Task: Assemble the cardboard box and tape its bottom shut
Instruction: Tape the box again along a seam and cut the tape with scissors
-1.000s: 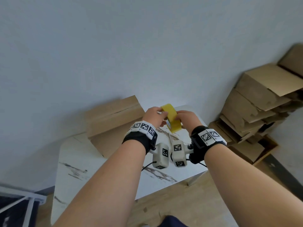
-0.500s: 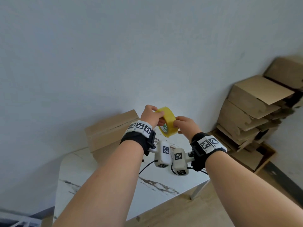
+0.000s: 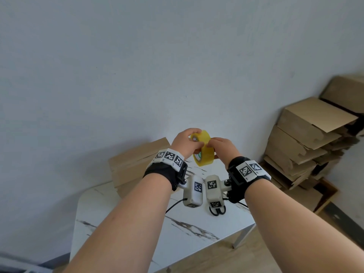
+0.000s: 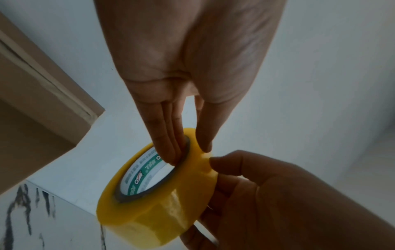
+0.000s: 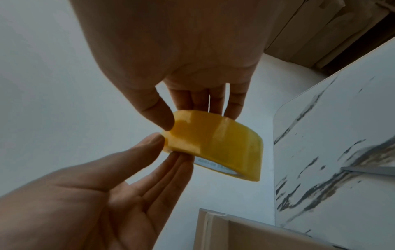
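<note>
A yellow tape roll (image 3: 203, 152) is held in the air above the white marble table (image 3: 137, 223) by both hands. My left hand (image 3: 185, 143) has its fingers (image 4: 171, 143) inside the roll's core and its thumb on the outer face of the tape roll (image 4: 162, 203). My right hand (image 3: 220, 146) pinches the tape roll (image 5: 220, 143), thumb on the outer face and fingers (image 5: 213, 101) behind it. The folded-up cardboard box (image 3: 136, 164) stands on the table behind my left wrist, against the wall.
A pile of cardboard boxes (image 3: 307, 144) sits on the wooden floor at the right, beside the table. The plain wall is close behind the table. The table's near right corner and one leg (image 3: 240, 237) show below my right forearm.
Both hands have lifted the roll a little and turned it, so its printed core now faces me more. The box has not moved.
</note>
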Demonstrator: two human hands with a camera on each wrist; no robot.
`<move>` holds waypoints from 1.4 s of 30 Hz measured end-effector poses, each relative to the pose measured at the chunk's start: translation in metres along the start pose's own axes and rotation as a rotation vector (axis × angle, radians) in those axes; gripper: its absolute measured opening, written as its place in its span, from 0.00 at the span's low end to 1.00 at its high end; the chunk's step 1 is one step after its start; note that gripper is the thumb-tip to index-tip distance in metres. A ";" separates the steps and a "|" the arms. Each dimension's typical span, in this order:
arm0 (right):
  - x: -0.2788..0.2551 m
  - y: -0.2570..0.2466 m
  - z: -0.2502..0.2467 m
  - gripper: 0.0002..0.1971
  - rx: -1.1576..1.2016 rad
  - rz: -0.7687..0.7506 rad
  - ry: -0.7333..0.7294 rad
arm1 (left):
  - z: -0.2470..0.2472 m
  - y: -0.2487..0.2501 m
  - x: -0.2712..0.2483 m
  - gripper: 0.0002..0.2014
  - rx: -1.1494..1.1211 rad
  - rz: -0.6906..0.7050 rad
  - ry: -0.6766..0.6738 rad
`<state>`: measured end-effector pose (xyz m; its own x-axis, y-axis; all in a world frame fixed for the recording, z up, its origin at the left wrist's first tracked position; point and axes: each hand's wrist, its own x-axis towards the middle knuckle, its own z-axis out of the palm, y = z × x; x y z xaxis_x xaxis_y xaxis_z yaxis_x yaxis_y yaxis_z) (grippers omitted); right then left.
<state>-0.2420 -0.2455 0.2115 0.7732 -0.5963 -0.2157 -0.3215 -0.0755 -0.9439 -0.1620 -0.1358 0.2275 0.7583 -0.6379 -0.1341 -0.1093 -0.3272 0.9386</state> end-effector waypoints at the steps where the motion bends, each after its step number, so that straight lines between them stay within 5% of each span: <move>1: 0.000 -0.001 0.000 0.09 -0.003 -0.003 0.001 | -0.001 0.001 0.000 0.20 -0.006 0.000 0.008; 11: -0.007 -0.001 0.000 0.18 -0.004 -0.050 -0.077 | -0.011 0.003 0.007 0.23 -0.173 -0.094 0.043; 29: 0.000 -0.005 0.001 0.13 0.144 -0.044 -0.030 | -0.006 0.006 0.001 0.25 -0.036 0.034 -0.019; 42: -0.006 0.005 -0.003 0.15 0.146 -0.012 -0.017 | -0.008 0.004 0.011 0.25 -0.262 -0.082 0.042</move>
<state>-0.2493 -0.2446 0.2088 0.7861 -0.5825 -0.2069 -0.2298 0.0353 -0.9726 -0.1487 -0.1389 0.2323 0.7844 -0.5855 -0.2046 0.1195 -0.1811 0.9762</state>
